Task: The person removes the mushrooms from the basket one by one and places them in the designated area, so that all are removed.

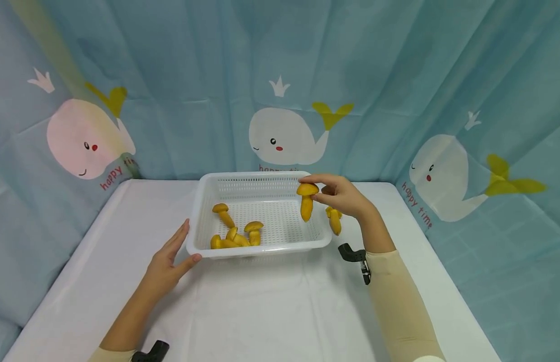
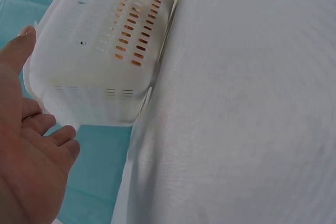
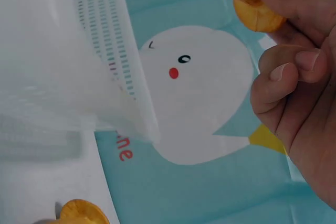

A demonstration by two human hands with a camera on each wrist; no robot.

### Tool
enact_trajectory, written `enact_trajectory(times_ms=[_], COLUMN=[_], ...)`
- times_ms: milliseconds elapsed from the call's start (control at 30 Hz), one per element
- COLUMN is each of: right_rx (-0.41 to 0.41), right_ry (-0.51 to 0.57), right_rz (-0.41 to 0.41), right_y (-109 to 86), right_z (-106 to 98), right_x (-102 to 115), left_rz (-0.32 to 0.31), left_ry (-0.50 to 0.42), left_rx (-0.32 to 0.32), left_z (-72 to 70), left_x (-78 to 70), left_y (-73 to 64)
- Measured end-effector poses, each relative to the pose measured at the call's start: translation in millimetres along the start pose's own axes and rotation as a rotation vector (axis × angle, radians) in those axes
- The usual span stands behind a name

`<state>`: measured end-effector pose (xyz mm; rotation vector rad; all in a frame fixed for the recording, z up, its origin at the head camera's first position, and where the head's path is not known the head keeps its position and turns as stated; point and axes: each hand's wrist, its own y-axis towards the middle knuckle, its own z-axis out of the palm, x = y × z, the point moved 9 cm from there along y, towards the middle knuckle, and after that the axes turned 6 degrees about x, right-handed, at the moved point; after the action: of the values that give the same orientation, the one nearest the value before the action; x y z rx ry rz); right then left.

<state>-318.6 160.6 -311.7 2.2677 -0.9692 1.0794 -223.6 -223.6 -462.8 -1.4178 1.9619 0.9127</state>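
Blue whale-print curtain (image 1: 171, 75) fills the upper frame; below it a white table (image 1: 262, 311). At centre sits a white perforated basket (image 1: 262, 250). Left hand (image 1: 164, 264), fingers straight and relaxed, rests against the basket's lower-left corner, thumb touching the rim. Right hand (image 1: 341, 193) pinches a yellow toy mushroom (image 1: 306, 200) by its cap, hanging over the basket's right end, not yet set down. Four mushrooms already lie inside: one at left (image 1: 223, 213), three clustered near the front wall (image 1: 237, 236). One more mushroom (image 1: 334, 219) remains on the table just right of the basket.
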Motion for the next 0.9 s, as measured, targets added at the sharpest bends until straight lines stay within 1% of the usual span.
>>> enact_trajectory(times_ms=[200,333,467,600,767,900], right_rx=[-0.055,-0.074,-0.082,-0.098,-0.103,-0.141], right_ry=[-0.013,-0.008,-0.007,0.001,0.012,0.011], right_rz=[-0.033,-0.069,-0.119,-0.152,-0.149,-0.107], right_y=[-19.0,-31.0,-41.6,-53.0,-58.7,-64.6], right_z=[-5.9,-7.5,-6.2,-5.3,-7.6,-17.2], right_x=[-5.5,-10.1,-28.2,-46.0,-55.1,-60.6], left_rz=[-0.003,0.006,0.012,0.009,-0.009,-0.005], left_ry=[0.0,-0.002,-0.009,-0.012,0.01,0.008], left_rx=[0.0,0.001,-0.002,0.004,0.002,-0.005], left_z=[0.4,3.3,5.4,6.2,2.3,0.5], left_x=[0.0,-1.7,-2.2,-1.7,0.3,0.6], left_y=[3.1,5.8,6.8,6.5,3.2,1.3])
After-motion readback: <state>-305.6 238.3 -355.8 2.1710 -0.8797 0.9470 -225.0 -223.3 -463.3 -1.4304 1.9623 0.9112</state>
